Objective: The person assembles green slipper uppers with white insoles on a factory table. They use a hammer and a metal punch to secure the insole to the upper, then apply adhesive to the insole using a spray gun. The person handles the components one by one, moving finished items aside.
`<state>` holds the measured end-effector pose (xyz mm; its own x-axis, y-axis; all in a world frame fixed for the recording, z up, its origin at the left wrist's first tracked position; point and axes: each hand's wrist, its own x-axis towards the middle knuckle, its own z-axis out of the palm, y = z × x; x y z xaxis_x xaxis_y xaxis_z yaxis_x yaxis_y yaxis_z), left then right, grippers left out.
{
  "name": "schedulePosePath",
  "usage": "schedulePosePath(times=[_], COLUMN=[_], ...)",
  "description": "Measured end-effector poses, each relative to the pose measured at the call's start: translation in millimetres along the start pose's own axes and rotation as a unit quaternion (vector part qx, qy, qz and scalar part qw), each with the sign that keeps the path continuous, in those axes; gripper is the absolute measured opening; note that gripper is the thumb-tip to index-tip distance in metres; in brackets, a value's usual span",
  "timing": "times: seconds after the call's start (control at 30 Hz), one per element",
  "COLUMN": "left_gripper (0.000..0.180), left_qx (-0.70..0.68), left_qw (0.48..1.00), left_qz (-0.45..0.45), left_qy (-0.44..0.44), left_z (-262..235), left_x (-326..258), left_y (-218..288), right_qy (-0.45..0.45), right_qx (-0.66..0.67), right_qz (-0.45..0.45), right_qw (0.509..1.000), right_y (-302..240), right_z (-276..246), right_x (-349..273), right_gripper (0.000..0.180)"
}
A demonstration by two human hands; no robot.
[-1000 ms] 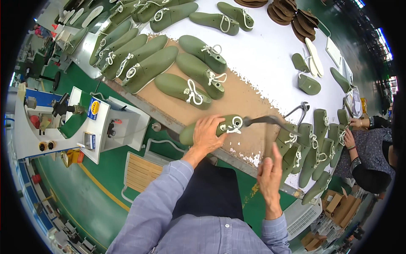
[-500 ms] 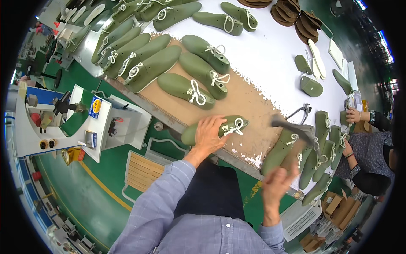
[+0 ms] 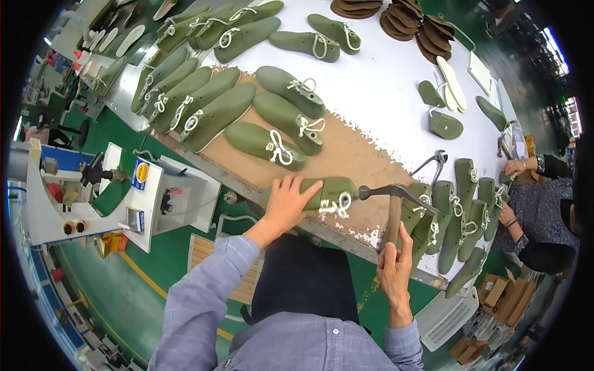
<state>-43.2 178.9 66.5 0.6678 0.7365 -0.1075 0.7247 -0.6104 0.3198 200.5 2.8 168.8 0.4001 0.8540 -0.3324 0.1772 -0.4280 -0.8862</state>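
Note:
My left hand is closed over a green shoe last lying on its side near the table's front edge. A white cord loop hangs from that last. My right hand grips the wooden handle of a hammer. Its dark metal head points left, right at the last's end; whether they touch I cannot tell. Beyond the hammer, a pair of pincers rests on the table. More corded lasts lie just past my left hand, and another group stands right of the hammer.
The table has a white cover torn away to brown board. Brown stacked pieces and pale insoles lie farther off. A co-worker works at the right end. A white machine and slatted chair are at left.
The hammer has swung left and its head is now at the last's end. The last has rolled in my left hand, shifting its cord toward me.

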Motion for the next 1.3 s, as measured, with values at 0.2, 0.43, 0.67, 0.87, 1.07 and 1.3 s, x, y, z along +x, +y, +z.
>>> schedulePosePath(times=[0.2, 0.43, 0.67, 0.87, 1.07, 1.3], left_gripper=[0.061, 0.062, 0.064, 0.073, 0.073, 0.054], left_qx=[0.088, 0.124, 0.118, 0.099, -0.064, -0.188], left_qw=[0.973, 0.967, 0.968, 0.976, 0.991, 0.967], left_qz=[0.101, 0.09, 0.098, 0.082, 0.056, 0.001], left_qy=[0.188, 0.202, 0.2, 0.174, 0.107, 0.17], left_z=[38.3, 49.8, 55.5, 33.5, 14.1, 38.8], left_x=[-12.1, -22.0, -27.5, -17.8, 18.1, 30.8], left_y=[-5.8, -2.7, 2.5, 11.4, 23.5, 19.7], right_qy=[0.014, -0.078, -0.078, -0.044, 0.003, 0.008], right_qx=[-0.106, -0.255, -0.255, -0.195, -0.086, -0.075], right_qz=[-0.15, -0.107, -0.157, -0.081, -0.015, -0.065], right_qw=[0.983, 0.958, 0.951, 0.976, 0.996, 0.995], right_y=[-22.7, -37.4, -10.0, -37.1, -18.5, -26.0], right_z=[0.3, 22.0, 34.4, 14.7, 2.1, -0.5], right_x=[1.4, 28.5, 27.7, 24.7, -1.4, -3.0], right_gripper=[0.054, 0.053, 0.05, 0.053, 0.055, 0.051])
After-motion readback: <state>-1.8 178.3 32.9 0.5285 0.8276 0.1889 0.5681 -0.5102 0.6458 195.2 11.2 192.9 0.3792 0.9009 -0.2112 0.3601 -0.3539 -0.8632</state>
